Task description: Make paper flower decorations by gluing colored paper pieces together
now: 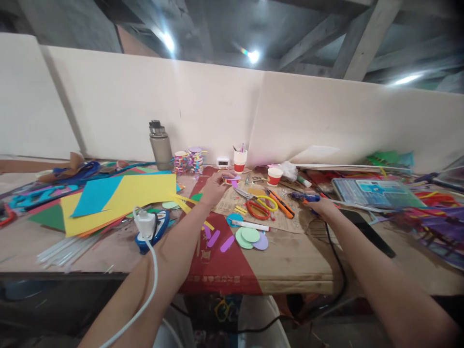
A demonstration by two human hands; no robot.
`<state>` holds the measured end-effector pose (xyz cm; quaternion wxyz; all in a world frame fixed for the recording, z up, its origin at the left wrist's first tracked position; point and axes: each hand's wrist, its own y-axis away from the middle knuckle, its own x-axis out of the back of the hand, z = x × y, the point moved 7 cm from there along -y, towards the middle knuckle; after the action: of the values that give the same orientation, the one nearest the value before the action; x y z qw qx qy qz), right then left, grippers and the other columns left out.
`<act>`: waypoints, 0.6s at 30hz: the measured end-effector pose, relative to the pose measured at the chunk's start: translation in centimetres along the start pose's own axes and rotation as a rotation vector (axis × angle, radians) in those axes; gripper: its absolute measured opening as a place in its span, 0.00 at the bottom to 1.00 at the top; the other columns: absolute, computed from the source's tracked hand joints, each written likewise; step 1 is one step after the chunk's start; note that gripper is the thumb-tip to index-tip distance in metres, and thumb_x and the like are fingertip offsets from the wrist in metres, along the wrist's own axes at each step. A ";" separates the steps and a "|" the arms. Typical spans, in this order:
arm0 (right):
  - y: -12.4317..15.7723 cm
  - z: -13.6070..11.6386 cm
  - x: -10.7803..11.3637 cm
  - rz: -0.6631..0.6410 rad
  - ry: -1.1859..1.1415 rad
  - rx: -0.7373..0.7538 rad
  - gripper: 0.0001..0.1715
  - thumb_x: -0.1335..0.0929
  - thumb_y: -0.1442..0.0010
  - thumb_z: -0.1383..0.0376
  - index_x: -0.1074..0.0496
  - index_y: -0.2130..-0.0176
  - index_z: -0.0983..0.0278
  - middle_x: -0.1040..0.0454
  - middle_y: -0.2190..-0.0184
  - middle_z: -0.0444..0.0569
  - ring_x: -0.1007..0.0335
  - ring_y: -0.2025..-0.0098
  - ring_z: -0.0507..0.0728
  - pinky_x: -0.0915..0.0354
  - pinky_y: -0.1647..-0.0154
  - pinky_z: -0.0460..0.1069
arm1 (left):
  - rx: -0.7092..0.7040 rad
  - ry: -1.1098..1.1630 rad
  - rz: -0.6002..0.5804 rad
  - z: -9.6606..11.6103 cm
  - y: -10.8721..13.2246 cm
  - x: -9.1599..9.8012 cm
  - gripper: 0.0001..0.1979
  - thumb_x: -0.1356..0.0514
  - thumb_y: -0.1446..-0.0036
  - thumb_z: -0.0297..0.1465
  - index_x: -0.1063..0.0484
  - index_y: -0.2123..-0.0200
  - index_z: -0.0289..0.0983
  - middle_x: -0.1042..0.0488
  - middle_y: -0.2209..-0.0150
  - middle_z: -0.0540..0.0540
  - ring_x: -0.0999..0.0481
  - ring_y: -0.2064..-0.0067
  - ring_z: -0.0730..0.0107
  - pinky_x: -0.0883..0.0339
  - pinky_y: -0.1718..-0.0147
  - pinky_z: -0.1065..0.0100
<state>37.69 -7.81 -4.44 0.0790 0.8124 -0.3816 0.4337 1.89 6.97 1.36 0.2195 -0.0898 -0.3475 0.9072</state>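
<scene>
My left hand [216, 186] reaches far across the table, its fingers pinched on a small round paper piece [231, 181] with pink and yellow on it. My right hand [321, 207] is closed around a blue glue gun [303, 196] that lies pointing left, with its black cable running down off the table edge. Between the hands lie scissors [242, 194], orange-handled scissors [258, 210], an orange utility knife [281, 203] and a white pen [250, 225]. Cut paper circles [250, 237] in green and purple sit nearer to me.
Yellow and blue paper sheets [123, 193] cover the left side, with a white charger and blue device [147, 227] on them. A grey bottle [160, 145], stacked paper rings [189, 160] and red cups [239, 160] stand at the back wall. A plastic box [373, 192] and coloured scraps lie right.
</scene>
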 end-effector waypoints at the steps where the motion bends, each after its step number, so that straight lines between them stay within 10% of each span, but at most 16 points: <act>1: 0.0 0.5 0.2 0.012 -0.026 -0.050 0.05 0.30 0.55 0.68 0.26 0.72 0.65 0.30 0.82 0.47 0.32 0.78 0.56 0.38 0.79 0.48 | -0.017 -0.009 -0.004 0.1 0.0 0.0 0.09 0.34 0.58 0.26 0.26 0.69 0.37 0.23 0.58 0.42 0.26 0.53 0.64 0.37 0.48 0.59; 6: -0.1 -0.1 1.8 0.062 -0.120 -0.135 0.09 0.33 0.52 0.66 0.27 0.68 0.68 0.28 0.77 0.53 0.30 0.75 0.57 0.34 0.78 0.49 | 0.050 -0.003 0.075 0.0 0.1 0.4 0.09 0.33 0.57 0.28 0.26 0.69 0.36 0.23 0.64 0.45 0.25 0.59 0.67 0.33 0.54 0.63; 11: 2.2 -8.1 1.5 0.011 -0.594 0.109 0.18 0.32 0.51 0.62 0.31 0.59 0.65 0.25 0.69 0.50 0.29 0.72 0.54 0.30 0.73 0.48 | 0.322 0.151 0.171 -1.4 0.6 0.5 0.17 0.30 0.60 0.36 0.29 0.67 0.35 0.25 0.71 0.50 0.27 0.71 0.71 0.32 0.71 0.68; 18: 7.5 -16.7 -2.3 -0.315 -0.819 0.353 0.20 0.30 0.50 0.58 0.35 0.58 0.62 0.26 0.73 0.43 0.33 0.76 0.52 0.35 0.75 0.47 | 0.083 -0.016 0.136 0.5 0.0 1.2 0.10 0.32 0.57 0.29 0.26 0.69 0.36 0.23 0.63 0.44 0.25 0.59 0.67 0.34 0.55 0.64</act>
<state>20.99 -4.12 2.46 -0.1524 0.9656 -0.1740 0.1186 0.64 7.20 1.75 0.1579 -0.0969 -0.3046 0.9343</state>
